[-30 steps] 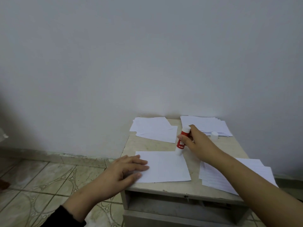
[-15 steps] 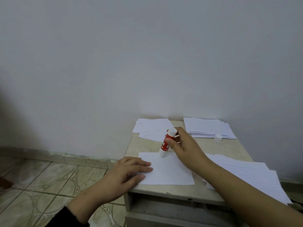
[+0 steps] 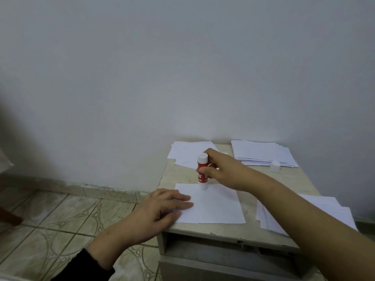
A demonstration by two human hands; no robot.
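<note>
A plain grey wall fills most of the view, and below it on the left is a tiled floor. One small table stands against the wall at the lower right.

On the table lie three piles of white paper: one at the back right, one at the back left, and one at the right edge. One single sheet lies at the front, near the table's front edge.

Two hands are at work. The left hand lies flat with straight fingers and presses the left side of the sheet. The right hand has its fingers and thumb curled round one red and white glue stick. The glue stick stands nearly upright, and its lower white end touches the sheet close to the far edge. One small white cap stands just in front of the back right pile, well apart from the glue stick.

The right forearm covers part of the right pile. The thumb hides part of the stick's label, which is too small to read. The papers in each pile cannot be counted.
</note>
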